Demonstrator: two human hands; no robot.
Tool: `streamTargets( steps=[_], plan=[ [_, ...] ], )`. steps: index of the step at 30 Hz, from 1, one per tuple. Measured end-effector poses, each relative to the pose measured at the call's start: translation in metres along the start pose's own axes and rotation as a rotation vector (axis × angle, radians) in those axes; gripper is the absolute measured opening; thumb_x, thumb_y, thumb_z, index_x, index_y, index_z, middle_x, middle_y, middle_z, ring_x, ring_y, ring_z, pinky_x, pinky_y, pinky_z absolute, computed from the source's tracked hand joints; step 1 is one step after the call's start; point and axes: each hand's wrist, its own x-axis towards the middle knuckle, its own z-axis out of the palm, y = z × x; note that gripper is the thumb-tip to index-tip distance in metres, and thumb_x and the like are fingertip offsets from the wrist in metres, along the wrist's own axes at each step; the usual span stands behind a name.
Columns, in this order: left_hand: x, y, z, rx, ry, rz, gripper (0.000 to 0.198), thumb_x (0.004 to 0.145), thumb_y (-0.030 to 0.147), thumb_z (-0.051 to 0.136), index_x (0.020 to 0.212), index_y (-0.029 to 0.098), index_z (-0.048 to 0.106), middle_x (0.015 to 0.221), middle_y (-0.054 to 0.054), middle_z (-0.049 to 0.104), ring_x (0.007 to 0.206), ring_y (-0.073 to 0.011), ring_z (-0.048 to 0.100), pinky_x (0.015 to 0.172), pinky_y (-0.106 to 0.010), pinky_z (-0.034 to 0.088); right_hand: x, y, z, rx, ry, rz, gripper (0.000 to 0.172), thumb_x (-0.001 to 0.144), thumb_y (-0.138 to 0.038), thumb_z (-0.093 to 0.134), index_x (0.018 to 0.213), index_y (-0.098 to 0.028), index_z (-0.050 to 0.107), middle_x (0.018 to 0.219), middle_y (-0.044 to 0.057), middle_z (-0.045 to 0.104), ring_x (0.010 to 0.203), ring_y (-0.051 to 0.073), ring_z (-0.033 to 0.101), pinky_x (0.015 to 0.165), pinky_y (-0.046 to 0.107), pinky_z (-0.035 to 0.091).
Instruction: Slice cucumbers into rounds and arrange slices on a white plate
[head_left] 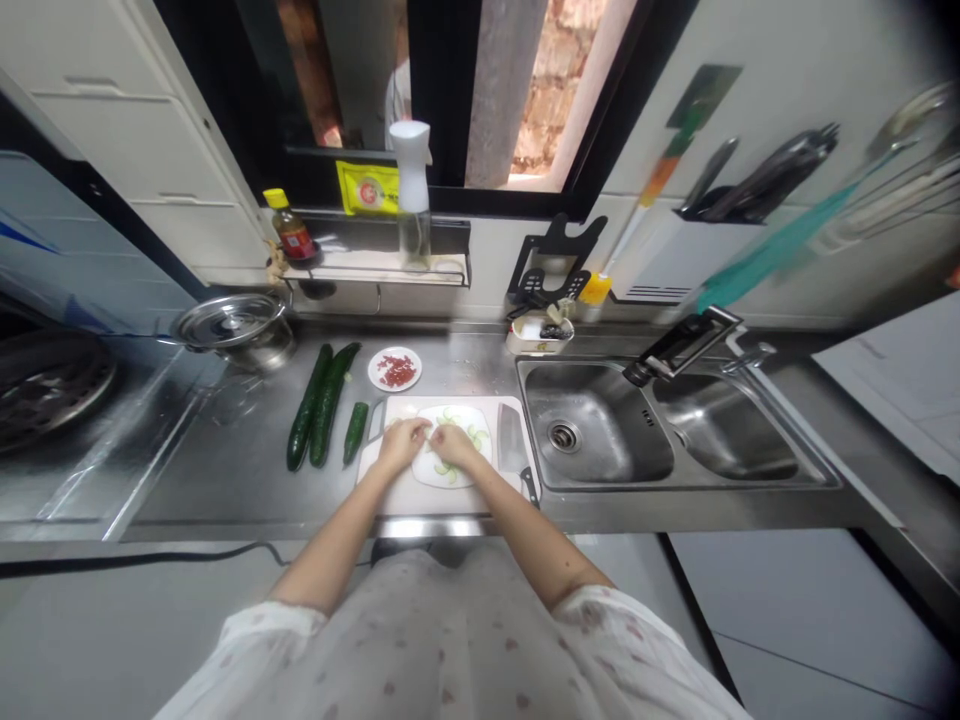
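Note:
A white plate [420,472] sits on the pale cutting board [397,500], with thin light-green cucumber slices [448,470] laid on it in curved groups. Over the plate's left edge is my left hand [403,441], fingertips pinched together. My right hand [453,446] is just beside it above the plate, its fingers also closed. The fingertips of both hands nearly meet; whatever small thing is between them is too small to make out. A knife [529,486] with a black handle and broad blade rests on the board's right side.
Left of the board lie two whole cucumbers [324,410] and a short cucumber piece [356,432]. Behind is a small plate [373,369] of red bits. A lidded steel pot [262,345] stands back left. The double sink [600,470] with its faucet [679,345] is at right.

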Motion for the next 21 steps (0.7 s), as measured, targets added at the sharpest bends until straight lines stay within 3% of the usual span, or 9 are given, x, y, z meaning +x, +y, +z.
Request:
streamTargets(
  steps=[5,10,21],
  plan=[
    [0.0,0.0,0.003,0.168,-0.023,0.035,0.031,0.083,0.016,0.052,0.107,0.024,0.07,0.103,-0.006,0.07,0.103,-0.0228,0.057,0.095,-0.036,0.039,-0.001,-0.006,0.004,-0.154,0.02,0.041,0.03,0.091,-0.022,0.042,0.098,-0.014,0.071,0.098,0.012,0.072,0.09,0.018,0.064,0.069,0.023,0.039],
    [0.001,0.001,0.004,0.269,-0.051,0.089,0.03,0.085,0.018,0.05,0.106,0.024,0.07,0.103,-0.007,0.067,0.104,-0.0242,0.053,0.095,-0.039,0.036,-0.005,-0.01,0.007,-0.235,0.036,0.059,0.03,0.093,-0.024,0.04,0.107,-0.017,0.066,0.101,0.011,0.07,0.096,0.02,0.063,0.073,0.025,0.041],
    [0.001,-0.012,0.005,0.247,0.001,0.138,0.027,0.089,0.025,0.05,0.106,0.027,0.07,0.098,-0.008,0.058,0.099,-0.0238,0.049,0.089,-0.037,0.036,-0.017,-0.006,0.009,-0.244,0.09,-0.04,0.031,0.096,-0.025,0.036,0.115,-0.019,0.06,0.107,0.009,0.068,0.098,0.018,0.061,0.077,0.025,0.04]
  ],
)
